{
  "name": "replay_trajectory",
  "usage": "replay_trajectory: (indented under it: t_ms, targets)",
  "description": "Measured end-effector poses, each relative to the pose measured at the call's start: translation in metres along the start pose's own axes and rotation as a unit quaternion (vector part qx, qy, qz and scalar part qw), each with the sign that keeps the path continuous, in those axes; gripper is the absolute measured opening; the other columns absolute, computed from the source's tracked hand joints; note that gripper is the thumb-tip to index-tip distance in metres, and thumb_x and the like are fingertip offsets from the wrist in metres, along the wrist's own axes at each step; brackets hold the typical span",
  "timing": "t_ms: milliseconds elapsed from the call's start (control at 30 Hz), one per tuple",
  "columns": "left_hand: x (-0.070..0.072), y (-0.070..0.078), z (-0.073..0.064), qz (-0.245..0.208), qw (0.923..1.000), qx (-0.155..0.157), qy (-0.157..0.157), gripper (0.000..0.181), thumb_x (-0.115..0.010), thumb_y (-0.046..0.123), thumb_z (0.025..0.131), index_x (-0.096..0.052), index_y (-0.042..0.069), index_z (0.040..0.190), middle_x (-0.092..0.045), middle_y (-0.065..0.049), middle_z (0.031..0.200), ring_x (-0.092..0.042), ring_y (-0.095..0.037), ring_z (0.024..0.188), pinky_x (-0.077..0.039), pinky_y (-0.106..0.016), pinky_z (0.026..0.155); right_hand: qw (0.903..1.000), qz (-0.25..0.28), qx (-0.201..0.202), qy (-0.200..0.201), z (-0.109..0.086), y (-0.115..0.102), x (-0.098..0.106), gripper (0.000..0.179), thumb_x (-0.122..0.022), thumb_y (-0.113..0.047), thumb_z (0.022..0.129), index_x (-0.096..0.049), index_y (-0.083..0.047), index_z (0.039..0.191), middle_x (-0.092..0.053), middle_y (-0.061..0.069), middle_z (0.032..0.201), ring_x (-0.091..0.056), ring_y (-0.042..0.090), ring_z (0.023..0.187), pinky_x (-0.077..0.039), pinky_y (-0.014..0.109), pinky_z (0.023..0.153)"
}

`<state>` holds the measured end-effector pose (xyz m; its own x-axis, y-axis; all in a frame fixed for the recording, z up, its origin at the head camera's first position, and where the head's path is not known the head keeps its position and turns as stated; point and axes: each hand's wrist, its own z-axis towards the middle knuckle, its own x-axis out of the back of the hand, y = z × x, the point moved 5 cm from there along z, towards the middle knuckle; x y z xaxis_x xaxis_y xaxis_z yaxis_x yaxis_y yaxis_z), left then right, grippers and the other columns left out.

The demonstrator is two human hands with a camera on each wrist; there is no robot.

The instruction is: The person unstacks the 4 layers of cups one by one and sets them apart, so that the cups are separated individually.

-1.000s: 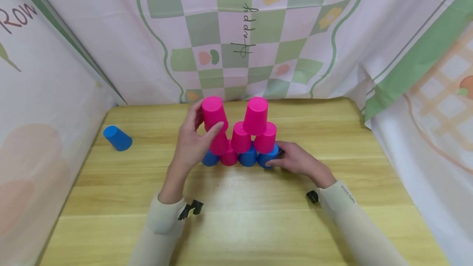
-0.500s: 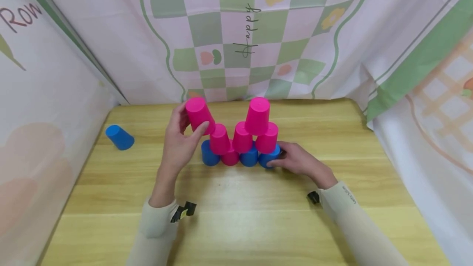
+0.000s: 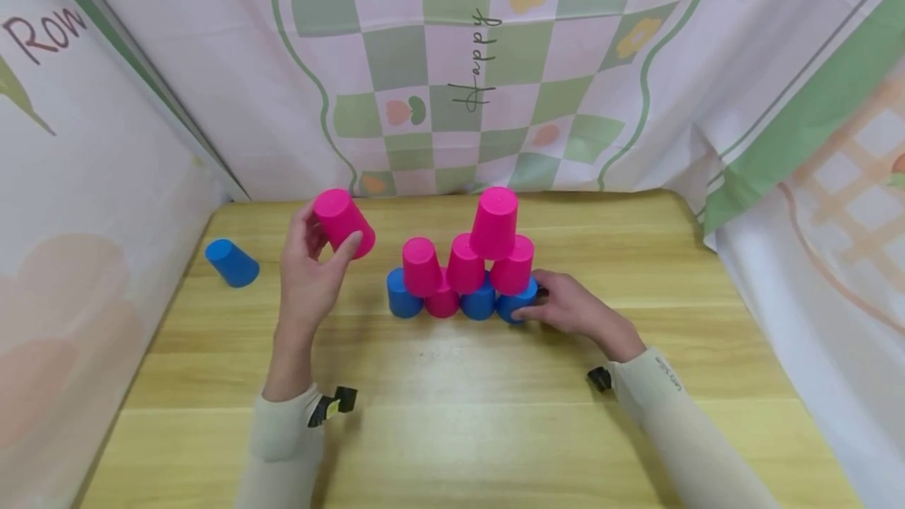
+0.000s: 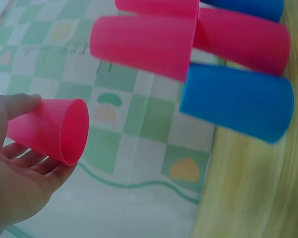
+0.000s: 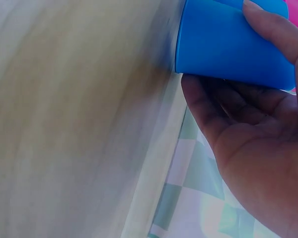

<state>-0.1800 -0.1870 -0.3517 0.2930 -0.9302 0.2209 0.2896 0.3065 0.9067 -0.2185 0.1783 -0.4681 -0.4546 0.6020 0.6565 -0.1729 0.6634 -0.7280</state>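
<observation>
My left hand (image 3: 305, 277) grips a pink cup (image 3: 342, 218) in the air, left of a cup stack. That cup is tilted mouth down, its opening visible in the left wrist view. The stack has a bottom row of several blue and pink cups, then three pink cups (image 3: 420, 266) above, and one pink cup (image 3: 495, 223) over the right two. With thumb and fingers, my right hand (image 3: 569, 303) holds the bottom row's rightmost blue cup (image 3: 512, 306). In the right wrist view, the thumb lies across this blue cup (image 5: 228, 47), fingers on its other side.
A single blue cup (image 3: 232, 263) stands apart at the left of the wooden table (image 3: 438, 407). Behind the table hangs a checked curtain (image 3: 396, 57), with more printed cloth on both sides.
My left hand has carried the pink cup leftward, from above the stack's left pink cup to beside the stack. My right hand keeps its hold on the blue cup.
</observation>
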Motion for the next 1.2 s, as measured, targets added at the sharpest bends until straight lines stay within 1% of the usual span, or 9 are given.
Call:
replay_trajectory:
  t_ms: [167, 333, 400, 500, 633, 700, 967, 1067, 1200]
  targets:
    - [0.016, -0.010, 0.003, 0.013, 0.9986, 0.044, 0.025, 0.063, -0.074, 0.020, 0.088, -0.043, 0.022, 0.143, -0.051, 0.001, 0.138, -0.052, -0.018, 0.124, -0.045, -0.040, 0.106, 1.0000, -0.006, 0.005, -0.001, 0.002, -0.002, 0.001, 0.050, -0.082, -0.040, 0.078, -0.062, -0.015, 0.117, -0.068, 0.000, 0.109, -0.061, 0.021, 0.094, -0.053, 0.041, 0.089]
    - [0.031, -0.037, 0.004, 0.028, 0.9946, 0.085, 0.052, 0.065, -0.074, 0.019, 0.088, -0.041, 0.020, 0.144, -0.049, -0.002, 0.140, -0.051, -0.020, 0.126, -0.043, -0.041, 0.109, 1.0000, -0.006, 0.005, -0.006, 0.002, -0.002, 0.000, 0.051, -0.081, -0.041, 0.078, -0.062, -0.016, 0.117, -0.068, 0.000, 0.109, -0.060, 0.021, 0.093, -0.053, 0.040, 0.088]
    - [0.038, -0.052, 0.005, 0.032, 0.9928, 0.097, 0.063, 0.066, -0.075, 0.022, 0.087, -0.041, 0.022, 0.144, -0.049, -0.001, 0.140, -0.051, -0.019, 0.126, -0.043, -0.040, 0.109, 1.0000, -0.004, 0.004, -0.007, 0.003, -0.002, 0.000, 0.051, -0.081, -0.042, 0.078, -0.062, -0.016, 0.117, -0.067, 0.000, 0.108, -0.060, 0.021, 0.092, -0.052, 0.039, 0.086]
    - [0.047, -0.065, 0.006, 0.038, 0.9897, 0.111, 0.082, 0.065, -0.075, 0.022, 0.086, -0.043, 0.022, 0.143, -0.051, -0.003, 0.139, -0.053, -0.020, 0.123, -0.043, -0.038, 0.108, 1.0000, -0.002, 0.006, -0.007, 0.003, -0.002, 0.000, 0.051, -0.082, -0.042, 0.077, -0.062, -0.016, 0.116, -0.068, 0.001, 0.107, -0.060, 0.022, 0.090, -0.052, 0.038, 0.085]
    - [0.055, -0.081, 0.009, 0.026, 0.9875, 0.119, 0.100, 0.062, -0.076, 0.018, 0.086, -0.045, 0.017, 0.140, -0.053, -0.005, 0.136, -0.055, -0.020, 0.120, -0.045, -0.035, 0.106, 1.0000, -0.002, 0.004, -0.005, 0.002, -0.001, 0.000, 0.052, -0.081, -0.043, 0.077, -0.062, -0.015, 0.116, -0.068, 0.001, 0.108, -0.061, 0.021, 0.092, -0.053, 0.039, 0.086]
    - [0.057, -0.089, 0.011, 0.018, 0.9858, 0.130, 0.105, 0.063, -0.076, 0.016, 0.085, -0.045, 0.015, 0.140, -0.052, -0.007, 0.136, -0.054, -0.020, 0.121, -0.045, -0.034, 0.107, 1.0000, -0.003, 0.001, -0.001, 0.001, 0.000, 0.001, 0.052, -0.081, -0.043, 0.077, -0.062, -0.015, 0.116, -0.068, 0.000, 0.107, -0.061, 0.021, 0.092, -0.053, 0.039, 0.085]
    - [0.070, -0.123, 0.011, 0.000, 0.9692, 0.202, 0.141, 0.064, -0.075, 0.011, 0.086, -0.042, 0.017, 0.140, -0.049, -0.008, 0.139, -0.050, -0.022, 0.125, -0.042, -0.035, 0.108, 1.0000, 0.003, -0.004, -0.007, -0.002, -0.001, 0.002, 0.048, -0.081, -0.044, 0.078, -0.062, -0.018, 0.114, -0.065, 0.000, 0.098, -0.058, 0.022, 0.084, -0.051, 0.036, 0.076]
    - [0.075, -0.131, 0.010, -0.001, 0.9643, 0.218, 0.150, 0.063, -0.073, 0.011, 0.088, -0.040, 0.019, 0.141, -0.047, -0.006, 0.143, -0.047, -0.021, 0.130, -0.041, -0.036, 0.110, 0.9999, 0.006, -0.003, -0.008, -0.001, -0.002, 0.002, 0.049, -0.081, -0.044, 0.077, -0.062, -0.018, 0.114, -0.066, 0.000, 0.098, -0.058, 0.022, 0.084, -0.051, 0.036, 0.077]
    - [0.082, -0.139, 0.009, -0.007, 0.9601, 0.219, 0.173, 0.060, -0.071, 0.006, 0.088, -0.041, 0.017, 0.139, -0.048, -0.007, 0.144, -0.047, -0.020, 0.131, -0.042, -0.035, 0.110, 0.9999, 0.009, 0.000, -0.008, 0.000, -0.003, 0.001, 0.049, -0.081, -0.043, 0.077, -0.062, -0.017, 0.115, -0.066, -0.001, 0.100, -0.059, 0.022, 0.086, -0.051, 0.036, 0.079]
